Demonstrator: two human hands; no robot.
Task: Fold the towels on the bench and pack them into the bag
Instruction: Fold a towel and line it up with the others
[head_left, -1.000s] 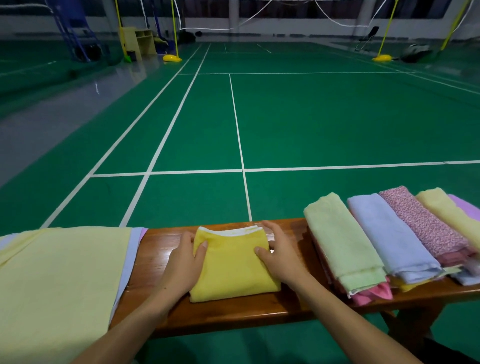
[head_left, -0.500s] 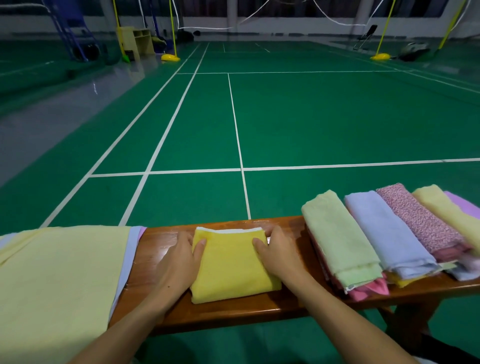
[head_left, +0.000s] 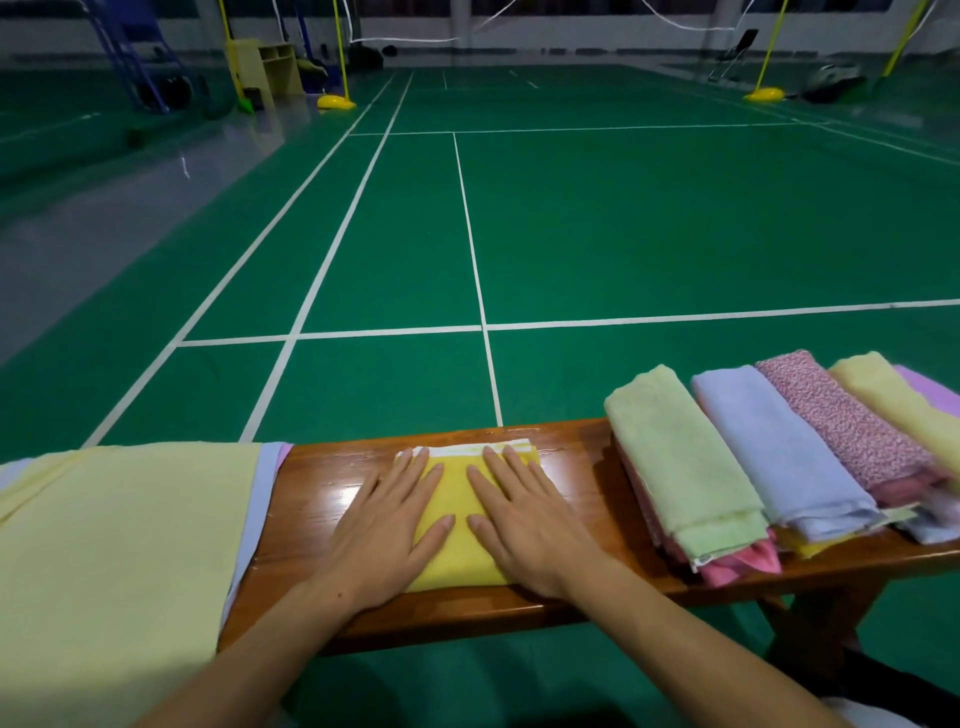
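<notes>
Towel (head_left: 460, 525) now under flattened fingers (head_left: 415, 470)

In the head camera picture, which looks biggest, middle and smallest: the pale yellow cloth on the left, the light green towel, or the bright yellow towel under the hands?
1. Pale yellow cloth: biggest, though it lies nearest the camera.
2. Light green towel.
3. Bright yellow towel: smallest, but the left hand and right hand cover part of it, so second and third are unsure.

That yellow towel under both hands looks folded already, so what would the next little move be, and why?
Probably lift the folded yellow towel off the bench. It lies small and square, and the left hand and right hand press flat on it, as if smoothing. No bag is in view, so it may go by the folded stack first.
</notes>
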